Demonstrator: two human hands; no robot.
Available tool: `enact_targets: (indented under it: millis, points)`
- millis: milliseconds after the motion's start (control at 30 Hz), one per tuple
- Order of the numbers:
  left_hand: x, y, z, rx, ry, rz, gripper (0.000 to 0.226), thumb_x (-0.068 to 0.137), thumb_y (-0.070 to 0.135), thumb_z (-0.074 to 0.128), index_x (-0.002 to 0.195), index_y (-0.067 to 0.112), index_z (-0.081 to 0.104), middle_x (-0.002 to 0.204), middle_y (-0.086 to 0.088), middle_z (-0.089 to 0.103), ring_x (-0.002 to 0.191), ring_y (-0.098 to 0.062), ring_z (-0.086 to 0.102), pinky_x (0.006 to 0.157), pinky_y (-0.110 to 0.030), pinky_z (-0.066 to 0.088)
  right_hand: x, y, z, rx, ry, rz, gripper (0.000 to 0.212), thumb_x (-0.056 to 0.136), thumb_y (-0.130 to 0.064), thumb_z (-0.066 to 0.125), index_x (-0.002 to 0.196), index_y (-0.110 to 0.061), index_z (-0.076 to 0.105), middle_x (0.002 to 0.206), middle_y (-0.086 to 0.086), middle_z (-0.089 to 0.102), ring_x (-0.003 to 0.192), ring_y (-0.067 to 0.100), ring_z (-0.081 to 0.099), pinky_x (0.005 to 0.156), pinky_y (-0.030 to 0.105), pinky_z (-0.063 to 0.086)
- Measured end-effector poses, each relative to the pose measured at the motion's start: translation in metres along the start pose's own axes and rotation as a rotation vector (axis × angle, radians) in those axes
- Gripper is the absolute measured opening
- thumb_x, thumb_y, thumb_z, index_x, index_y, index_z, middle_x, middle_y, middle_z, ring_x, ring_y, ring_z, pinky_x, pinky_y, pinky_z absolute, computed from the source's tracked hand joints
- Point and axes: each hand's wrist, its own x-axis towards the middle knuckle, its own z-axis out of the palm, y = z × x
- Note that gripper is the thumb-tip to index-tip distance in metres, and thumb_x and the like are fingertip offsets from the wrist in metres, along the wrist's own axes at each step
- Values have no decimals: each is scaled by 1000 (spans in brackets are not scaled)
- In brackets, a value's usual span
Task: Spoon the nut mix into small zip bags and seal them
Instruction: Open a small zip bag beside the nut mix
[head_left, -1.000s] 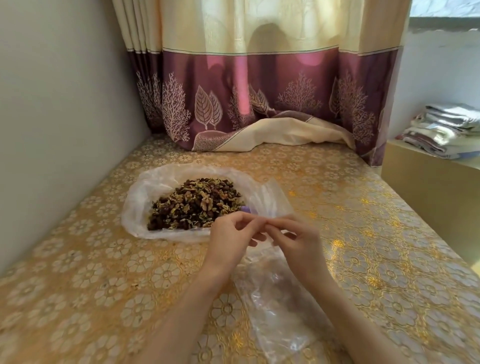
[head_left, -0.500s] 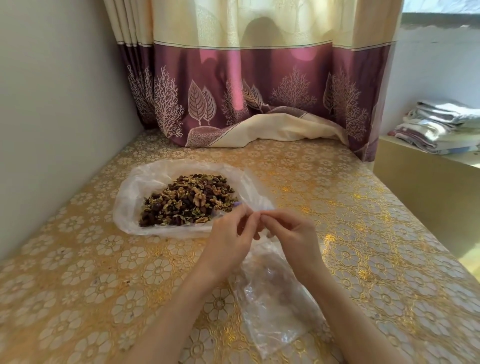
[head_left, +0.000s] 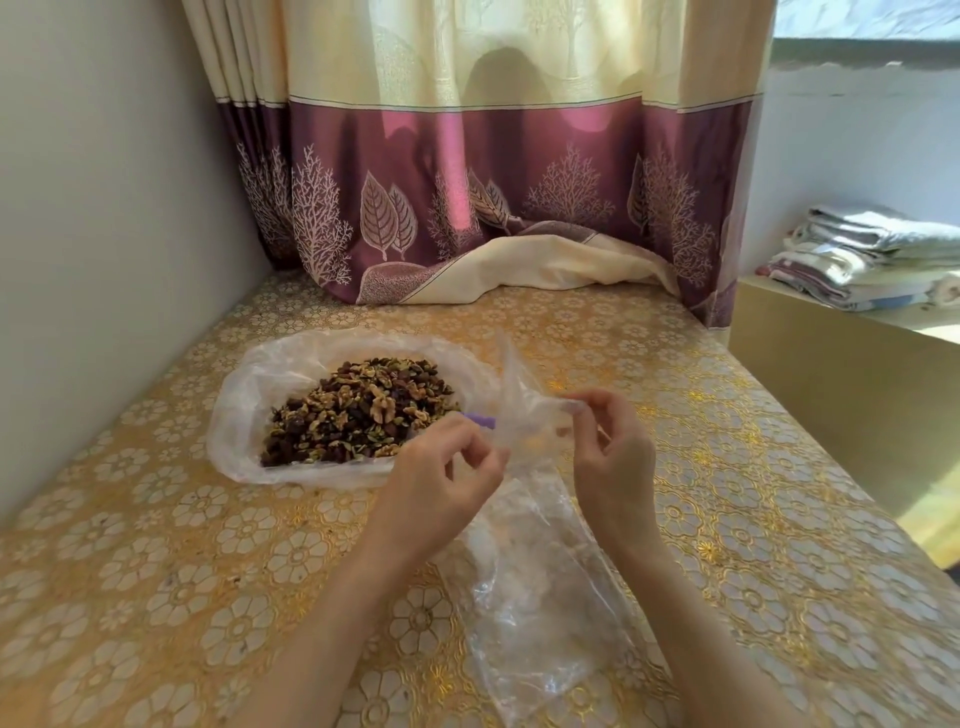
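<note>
Nut mix (head_left: 358, 410) heaped at 10 o'clock; small zip bag (head_left: 524, 410) pinched by fingers of left hand (head_left: 441, 478) and right hand (head_left: 610, 452).

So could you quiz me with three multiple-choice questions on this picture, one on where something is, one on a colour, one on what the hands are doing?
1. Where does the brown nut mix lie?
A. on an opened white plastic bag, left of the hands
B. in a metal bowl
C. on the folded cloths at the right

2. What colour is the curtain's lower band?
A. green
B. purple
C. black

3. What are the left hand and right hand doing?
A. resting flat on the table
B. holding a spoon
C. both pinching a small clear plastic bag

Answers: 1 A, the heap sits on crumpled white plastic. 2 B, purple with pale leaf and tree prints. 3 C, fingers of both hands pinch the film held between them.
</note>
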Motion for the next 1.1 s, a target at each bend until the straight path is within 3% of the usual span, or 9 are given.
enact_targets:
  millis: [67, 167, 333, 433, 533, 667, 867, 1000, 1100]
  points:
    - [2, 2, -2, -120, 15, -58, 23, 82, 50, 58, 79, 27, 58, 93, 18, 62, 93, 2, 58, 71, -17, 45, 3, -4, -6, 268, -76, 145, 12, 96, -6, 49, 93, -11, 58, 82, -2, 71, 75, 14, 69, 62, 24, 55]
    - [5, -7, -11, -237, 154, -273, 56, 71, 70, 55, 114, 34, 52, 114, 25, 55, 105, 8, 52, 80, -16, 44, 8, -9, -17, 678, -237, 391, 10, 94, -8, 52, 95, -1, 59, 94, 12, 72, 91, 29, 69, 59, 26, 57]
    - [10, -20, -28, -681, 54, -589, 117, 52, 73, 72, 146, 22, 24, 137, -1, 52, 114, -14, 58, 102, -41, 43, 9, -13, -18, 928, -486, 468, 29, 84, -17, 58, 104, 3, 55, 103, 19, 71, 89, 29, 71, 56, 23, 55]
    - [10, -20, -31, -862, -63, -609, 75, 76, 43, 70, 137, 11, 42, 119, -9, 66, 103, -19, 66, 87, -32, 54, 10, -13, -18, 940, -518, 465, 28, 86, -16, 56, 106, 3, 53, 105, 19, 70, 88, 28, 71, 56, 22, 55]
    - [10, -23, -34, -974, 126, -621, 45, 73, 11, 67, 117, 5, 59, 86, -8, 73, 68, -14, 67, 60, -20, 56, 10, -9, -18, 830, -473, 466, 26, 87, -17, 55, 105, 2, 52, 103, 20, 70, 88, 30, 71, 60, 25, 58]
    - [10, -26, -35, -650, 266, -495, 16, 73, 12, 66, 88, 7, 68, 73, -6, 73, 58, -14, 60, 52, -19, 54, 7, 3, -11, 374, -272, 405, 13, 92, -10, 57, 98, 3, 58, 98, 24, 69, 86, 35, 69, 61, 33, 59]
    - [9, -28, -34, -510, 272, -457, 18, 74, 25, 67, 82, 9, 69, 66, -4, 70, 43, -12, 54, 44, -21, 49, 6, 6, -12, -25, -70, 45, 17, 82, -7, 70, 79, -20, 60, 80, 0, 61, 70, 16, 57, 63, 18, 48]
    - [7, -30, -34, -464, 302, -459, 21, 76, 30, 68, 73, 10, 69, 61, -4, 68, 40, -16, 54, 43, -22, 49, 3, 2, -9, -111, -5, -285, 15, 78, 5, 71, 87, -5, 67, 87, -11, 53, 74, 9, 58, 67, 12, 49]
    - [7, -30, -35, -426, 331, -463, 26, 77, 32, 67, 75, 7, 68, 60, -4, 68, 42, -16, 57, 42, -21, 48, 3, 4, -8, -115, -1, -314, 15, 76, 7, 72, 87, -3, 70, 87, -2, 57, 73, 9, 59, 68, 10, 48]
